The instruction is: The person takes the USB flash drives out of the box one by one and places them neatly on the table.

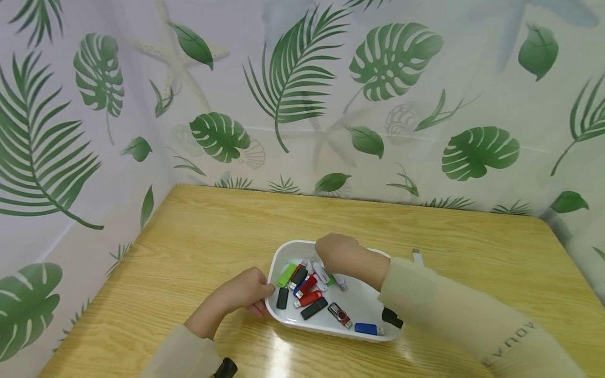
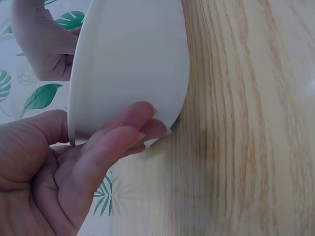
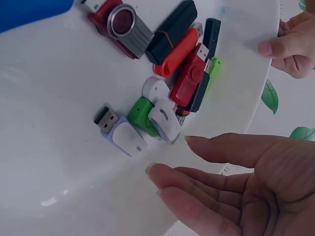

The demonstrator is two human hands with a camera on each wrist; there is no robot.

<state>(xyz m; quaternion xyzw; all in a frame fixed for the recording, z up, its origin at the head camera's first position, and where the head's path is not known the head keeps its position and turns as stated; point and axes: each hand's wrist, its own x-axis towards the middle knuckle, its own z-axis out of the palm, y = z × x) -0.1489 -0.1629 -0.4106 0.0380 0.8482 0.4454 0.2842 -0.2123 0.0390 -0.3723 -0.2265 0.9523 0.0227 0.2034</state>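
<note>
A white plastic tray [image 1: 364, 299] on the table holds a cluster of USB sticks. My left hand [image 1: 246, 290] grips its left end, thumb on the rim and fingers against the outer wall [image 2: 133, 59]. Over the tray's far side is my right hand [image 1: 342, 254], fingers and thumb apart, holding nothing in the right wrist view. Nearest its fingertips lie a white stick [image 3: 127, 137] with bare metal plug and a white-capped one [image 3: 165, 120]. A green stick [image 1: 287, 275], red stick [image 1: 309, 299], black stick [image 1: 314, 308], red swivel stick [image 1: 340, 315] and blue stick [image 1: 368, 329] lie about.
One white USB stick [image 1: 417, 257] lies on the wooden table [image 1: 212, 226] beyond the tray's right end, partly hidden by the right sleeve [image 1: 439, 299]. A leaf-patterned cloth [image 1: 302, 147] hangs along the table's back and left edges.
</note>
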